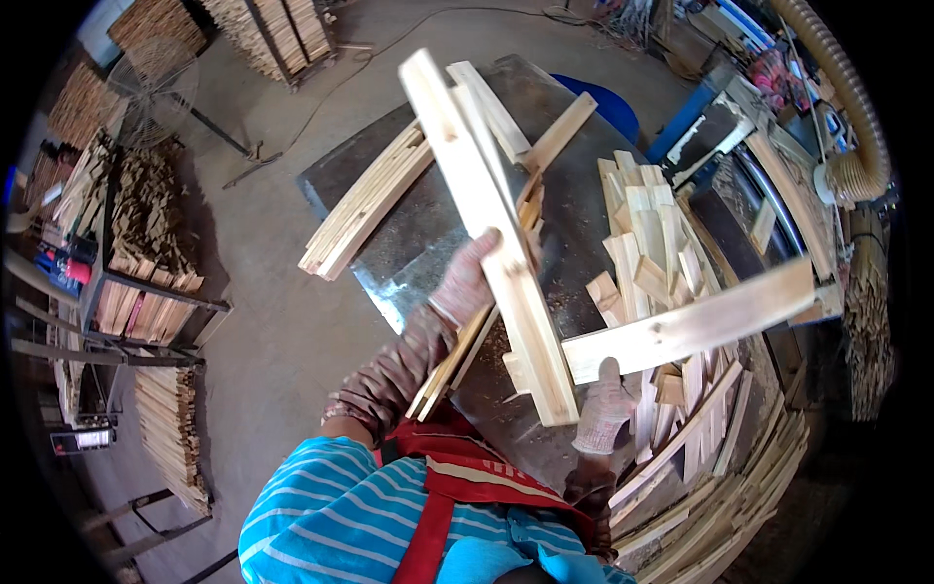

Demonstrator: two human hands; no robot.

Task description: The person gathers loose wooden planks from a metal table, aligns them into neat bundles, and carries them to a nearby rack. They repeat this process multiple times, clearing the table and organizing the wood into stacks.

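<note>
My left hand [465,280], in a knitted work glove, grips a long pale wooden board [501,243] with the thumb on its upper face. The board slants from the far middle toward my body, above the dark metal table [394,268]. In my right hand [605,414], also gloved, is a second, wider board [691,321]; the thumb lies on its near left end. This board reaches out to the right and its far end is blurred. Its left end is close to the first board's near end; whether they touch I cannot tell. Other narrow strips lie below the left-hand board.
A bundle of strips [370,200] lies on the table's left side. A heap of short boards [647,234] covers the right, with long strips [720,506] nearer me. A ribbed hose [856,88] and machine stand far right; a fan [151,92] and stacked wood [170,428] are left.
</note>
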